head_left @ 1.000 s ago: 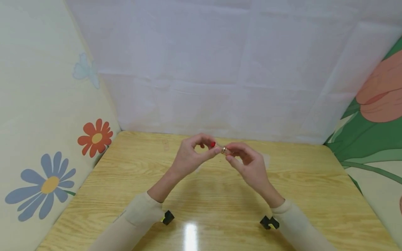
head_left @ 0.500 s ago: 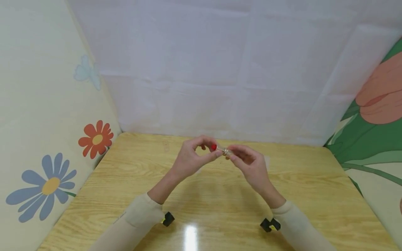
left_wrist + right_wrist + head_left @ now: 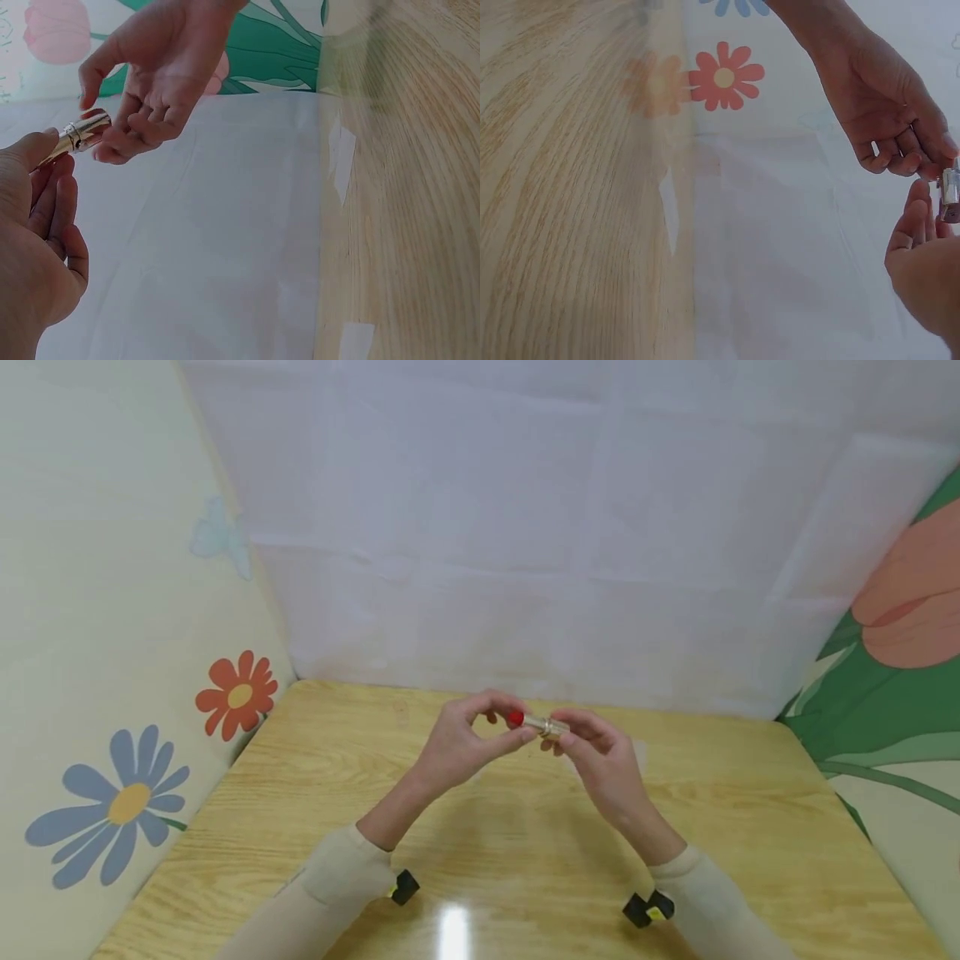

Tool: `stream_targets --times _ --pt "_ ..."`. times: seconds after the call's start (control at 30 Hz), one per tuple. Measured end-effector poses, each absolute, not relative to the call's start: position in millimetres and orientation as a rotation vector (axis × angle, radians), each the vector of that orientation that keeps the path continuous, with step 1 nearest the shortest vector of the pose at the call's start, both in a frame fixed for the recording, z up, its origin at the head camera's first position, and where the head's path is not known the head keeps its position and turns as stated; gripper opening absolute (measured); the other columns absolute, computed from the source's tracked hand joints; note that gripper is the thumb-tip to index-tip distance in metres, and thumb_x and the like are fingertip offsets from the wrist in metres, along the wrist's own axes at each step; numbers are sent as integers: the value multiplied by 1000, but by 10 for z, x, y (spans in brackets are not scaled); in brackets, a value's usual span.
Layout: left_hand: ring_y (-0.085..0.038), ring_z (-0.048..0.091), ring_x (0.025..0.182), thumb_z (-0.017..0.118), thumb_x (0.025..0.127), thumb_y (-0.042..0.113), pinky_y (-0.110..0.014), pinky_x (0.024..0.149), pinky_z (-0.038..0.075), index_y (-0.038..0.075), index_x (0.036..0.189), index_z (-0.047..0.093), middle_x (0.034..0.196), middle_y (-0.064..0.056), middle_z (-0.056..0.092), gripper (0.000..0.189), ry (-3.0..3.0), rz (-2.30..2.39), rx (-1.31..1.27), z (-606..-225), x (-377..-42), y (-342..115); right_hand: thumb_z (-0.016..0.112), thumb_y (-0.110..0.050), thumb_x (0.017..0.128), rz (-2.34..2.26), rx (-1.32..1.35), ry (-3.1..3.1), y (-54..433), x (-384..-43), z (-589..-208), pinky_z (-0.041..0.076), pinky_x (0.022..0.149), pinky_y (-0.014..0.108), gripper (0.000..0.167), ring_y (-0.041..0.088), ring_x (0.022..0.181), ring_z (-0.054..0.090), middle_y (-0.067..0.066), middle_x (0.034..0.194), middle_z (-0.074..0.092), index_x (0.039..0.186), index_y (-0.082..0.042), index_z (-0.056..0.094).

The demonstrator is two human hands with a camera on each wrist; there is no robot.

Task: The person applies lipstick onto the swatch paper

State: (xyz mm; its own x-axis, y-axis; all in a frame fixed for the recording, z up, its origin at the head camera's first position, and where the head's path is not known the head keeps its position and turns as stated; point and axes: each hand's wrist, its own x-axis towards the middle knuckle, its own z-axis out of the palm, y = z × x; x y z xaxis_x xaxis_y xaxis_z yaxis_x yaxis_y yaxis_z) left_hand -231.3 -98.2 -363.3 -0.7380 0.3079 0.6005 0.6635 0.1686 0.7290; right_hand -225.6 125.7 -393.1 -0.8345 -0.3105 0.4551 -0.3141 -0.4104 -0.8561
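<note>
A gold lipstick with a red end and a ringed middle is held in the air above the wooden table. My left hand pinches its middle, thumb in front, with the red end toward the left. The fingers of my right hand curl about the gold base, thumb at the near side. In the left wrist view the lipstick points its base between the right hand's thumb and fingers. The right wrist view shows only part of the lipstick at its edge.
The wooden table lies beneath both hands and meets a white sheet behind. Flower-printed panels stand at left and right. A pale patch lies on the table beyond the right hand.
The lipstick has come slightly lower and right in view, and more of its gold base shows between the hands. The right hand's fingers have shifted along the base; the left hand keeps its pinch.
</note>
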Motion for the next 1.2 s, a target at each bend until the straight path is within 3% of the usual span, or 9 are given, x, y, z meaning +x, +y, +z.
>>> stream_targets --times 0.2,0.47,0.77,1.2 --pt "-15 64 84 83 88 18 -38 79 48 14 106 75 91 7 72 20 -2102 -1600 -878 -3655 -2307 -979 56 -2 103 2741 907 -1565 1224 -2245 -3923 51 96 36 25 25 104 66 15 118 66 128 4 61" --pt "-16 64 85 83 89 19 -41 78 49 17 109 75 93 7 72 22 -2082 -1622 -906 -3680 -2327 -960 56 -1 104 2872 816 -1454 1236 -2259 -3904 51 95 33 21 23 102 66 13 115 67 122 1 67" --pt "-15 65 86 84 87 14 -41 79 48 14 110 75 94 6 73 24 -2066 -1607 -913 -3693 -2339 -962 50 -4 108 2993 769 -1444 1220 -2253 -3880 50 96 33 25 24 112 65 14 120 67 126 0 66" --pt "-13 65 92 83 89 21 -40 81 47 18 121 69 108 10 70 35 -2158 -1502 -970 -3639 -2325 -1027 52 -1 106 2987 679 -1373 1233 -2247 -3856 51 93 31 23 22 103 67 12 111 70 118 -2 72"
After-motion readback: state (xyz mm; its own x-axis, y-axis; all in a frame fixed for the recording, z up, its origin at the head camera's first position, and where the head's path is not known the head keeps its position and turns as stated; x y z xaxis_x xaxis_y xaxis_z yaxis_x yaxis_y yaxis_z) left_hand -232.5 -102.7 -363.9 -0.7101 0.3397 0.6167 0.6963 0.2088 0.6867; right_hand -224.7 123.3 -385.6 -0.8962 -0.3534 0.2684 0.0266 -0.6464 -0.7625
